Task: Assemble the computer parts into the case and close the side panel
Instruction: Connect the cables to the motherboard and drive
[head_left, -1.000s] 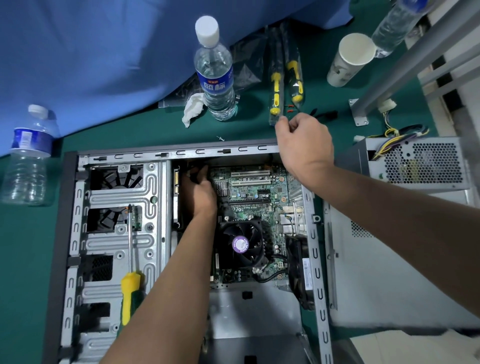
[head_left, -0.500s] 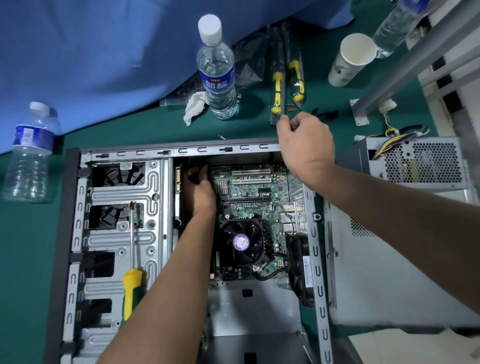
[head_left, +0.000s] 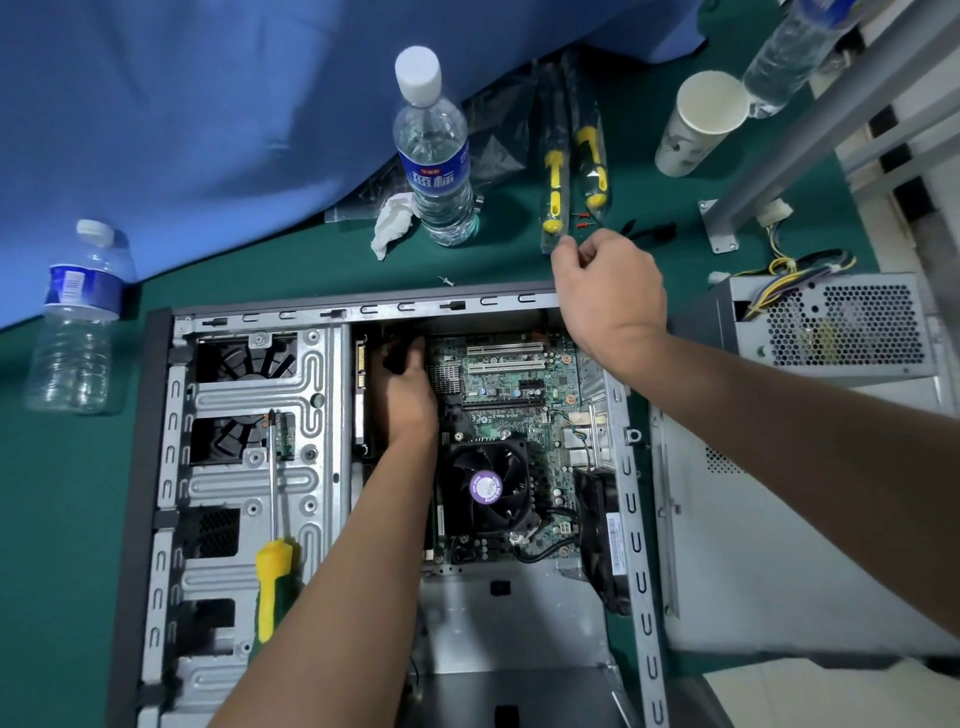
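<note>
My left hand (head_left: 408, 395) deep inside open case (head_left: 363, 310), gripping dark part beside motherboard (head_left: 511, 384); part's long axis unclear. Right hand (head_left: 608, 283) at far rim, fingers curled, contents unclear. Power supply (head_left: 841, 327) outside, right.

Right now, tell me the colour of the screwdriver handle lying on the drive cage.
Yellow and green, clearest in the head view: screwdriver handle.

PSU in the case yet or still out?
Out. The power supply sits on the table right of the case, cables loose.
</note>
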